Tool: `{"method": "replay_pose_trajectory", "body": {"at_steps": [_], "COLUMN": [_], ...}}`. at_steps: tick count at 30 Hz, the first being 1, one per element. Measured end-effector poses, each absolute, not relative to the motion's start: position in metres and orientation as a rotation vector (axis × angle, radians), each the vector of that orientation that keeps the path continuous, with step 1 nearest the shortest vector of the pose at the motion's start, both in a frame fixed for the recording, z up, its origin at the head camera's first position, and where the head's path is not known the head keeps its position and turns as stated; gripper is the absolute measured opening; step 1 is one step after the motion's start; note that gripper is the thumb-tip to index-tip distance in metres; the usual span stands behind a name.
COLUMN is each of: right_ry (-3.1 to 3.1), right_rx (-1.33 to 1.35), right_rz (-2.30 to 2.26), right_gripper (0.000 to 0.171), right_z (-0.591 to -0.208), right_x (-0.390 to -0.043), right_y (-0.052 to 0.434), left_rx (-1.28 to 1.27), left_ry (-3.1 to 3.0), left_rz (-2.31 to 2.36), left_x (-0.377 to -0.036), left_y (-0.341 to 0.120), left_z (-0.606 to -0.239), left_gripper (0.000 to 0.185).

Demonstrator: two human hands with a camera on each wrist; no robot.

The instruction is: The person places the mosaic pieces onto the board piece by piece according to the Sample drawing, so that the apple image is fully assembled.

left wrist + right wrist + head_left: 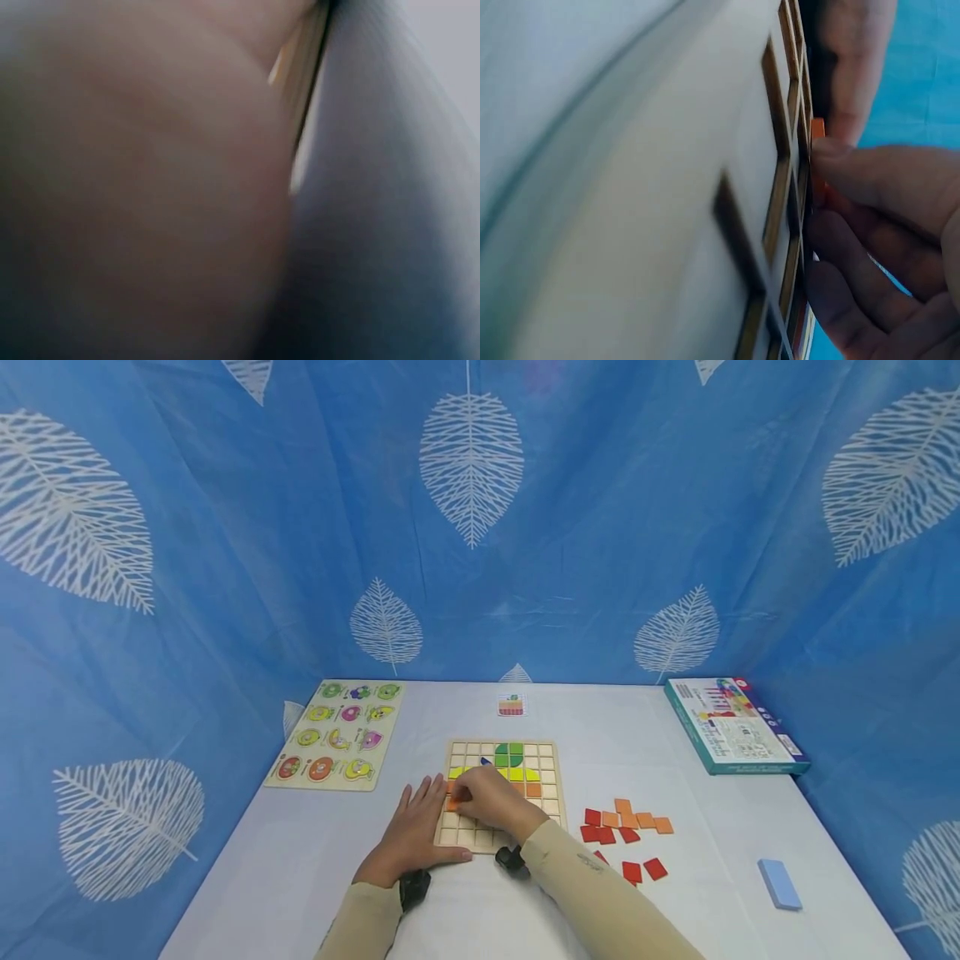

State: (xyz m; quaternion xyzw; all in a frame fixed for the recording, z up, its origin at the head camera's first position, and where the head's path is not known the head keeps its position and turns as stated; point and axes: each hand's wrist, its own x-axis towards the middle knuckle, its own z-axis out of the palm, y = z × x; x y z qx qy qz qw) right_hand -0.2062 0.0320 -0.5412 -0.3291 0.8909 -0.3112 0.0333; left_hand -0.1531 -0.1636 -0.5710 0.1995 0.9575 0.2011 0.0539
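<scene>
A wooden grid board (465, 838) lies flat on the white table, with green, yellow, blue and orange tiles set in its upper rows. My left hand (411, 837) rests along the board's left edge, fingers straight and thumb stretched by the near edge. Over the board's left columns, my right hand (497, 798) pinches an orange square tile (818, 161) between thumb and fingers, right at the grid. That hand hides part of the board's middle. The left wrist view is mostly blurred skin, with a sliver of the board's edge.
Loose orange tiles (629, 820) and red tiles (632, 871) lie right of the board. A small picture card (512, 705) is behind it. A fruit puzzle board (322, 739) is at left; a game box (738, 731) and a blue block (780, 884) at right.
</scene>
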Motion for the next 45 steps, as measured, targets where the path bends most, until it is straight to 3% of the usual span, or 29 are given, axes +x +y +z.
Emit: {"method": "replay_pose_trajectory", "body": {"at_steps": [19, 29, 45], "right_ry": [2.771, 2.805, 2.861], "right_rx": [-0.803, -0.667, -0.182], "right_rz": [-1.126, -1.19, -0.995], "right_gripper": [0.011, 0.011, 0.034], "right_z": [-0.541, -0.535, -0.527], "right_x": [-0.194, -0.184, -0.187], "right_y": [0.043, 0.106, 0.204], "left_rx": [0.632, 0.583, 0.57], "left_ry": [2.922, 2.942, 2.925], "left_rz": [0.618, 0.588, 0.643], "left_x": [-0.153, -0.153, -0.152], "left_y": [-0.165, -0.162, -0.162], "left_z": [-0.573, -0.574, -0.571], "left_gripper": [0.134, 0.135, 0.134]}}
